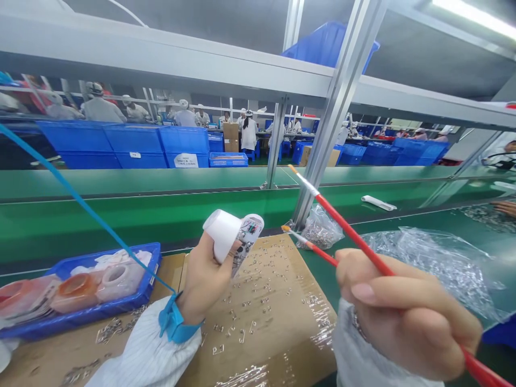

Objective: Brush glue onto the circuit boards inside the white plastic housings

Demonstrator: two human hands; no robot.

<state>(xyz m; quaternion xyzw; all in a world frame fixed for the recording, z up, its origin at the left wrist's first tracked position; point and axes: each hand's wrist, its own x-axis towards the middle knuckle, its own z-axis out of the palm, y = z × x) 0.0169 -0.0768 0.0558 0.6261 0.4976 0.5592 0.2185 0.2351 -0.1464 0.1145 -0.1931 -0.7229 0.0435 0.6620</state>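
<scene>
Cardboard is covering part of the green surface, and small metal parts are lying scattered over it. A metal post is standing near its far right corner, blocking some of the view behind; at its foot a small bag is holding more metal bits. A white strip is lying farther back, right of the post. A blue cord is crossing in front of the tray and running to the strap on the left wrist. The tray is holding an orange roll, a paler roll and white wrapping. To the right, a larger clear bag is spreading out with what look like shiny parts. Blue bins are lining the background. Above the cardboard, the left hand is holding the white device, fingers curling closely around it, its circuit board showing. The right hand is gripping two red brushes, fingers wrapping snugly, the upper one crossing before the post.
</scene>
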